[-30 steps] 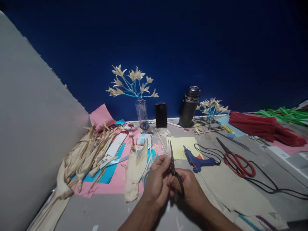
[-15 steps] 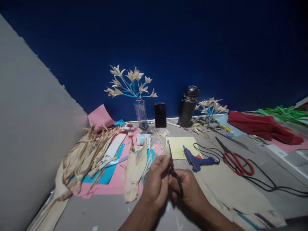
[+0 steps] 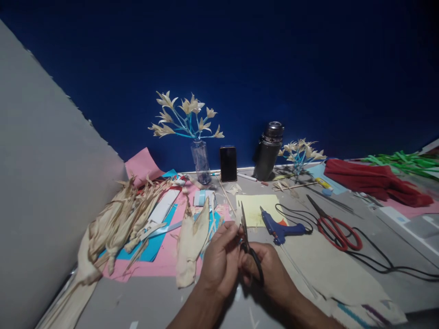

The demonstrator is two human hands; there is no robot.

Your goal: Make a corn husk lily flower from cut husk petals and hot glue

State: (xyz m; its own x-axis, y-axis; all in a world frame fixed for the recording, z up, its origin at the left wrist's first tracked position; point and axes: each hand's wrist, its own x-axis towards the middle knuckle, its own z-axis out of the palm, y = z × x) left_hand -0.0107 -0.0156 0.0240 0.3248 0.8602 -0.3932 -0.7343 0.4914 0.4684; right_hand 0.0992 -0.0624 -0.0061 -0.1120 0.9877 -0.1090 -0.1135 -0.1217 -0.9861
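Against blue wall (image 3: 240, 68), over grey table (image 3: 154, 301): hands together, gripping scissors!
Got R hand (image 3: 267, 267) wrapped round black handles of scissors (image 3: 246, 246), w/ blades pointing up & away; pinching small pale piece (image 3: 239, 218) in L hand (image 3: 221, 258), right beside blades. Can't tell whether cutting into it. Seeing, to L, husks (image 3: 118, 224) heaped over pink paper (image 3: 164, 268) & blue paper (image 3: 147, 254). Looking ahead, nr wall: past bottle (image 3: 200, 161) w/ pale flowers (image 3: 190, 107), then upright phone (image 3: 228, 164), then flask (image 3: 268, 157). Over R, spotting glue gun (image 3: 281, 234), partly on yellow paper (image 3: 250, 208), then red-handled scissors (image 3: 327, 224), w/ red cloth (image 3: 373, 183) farther back.
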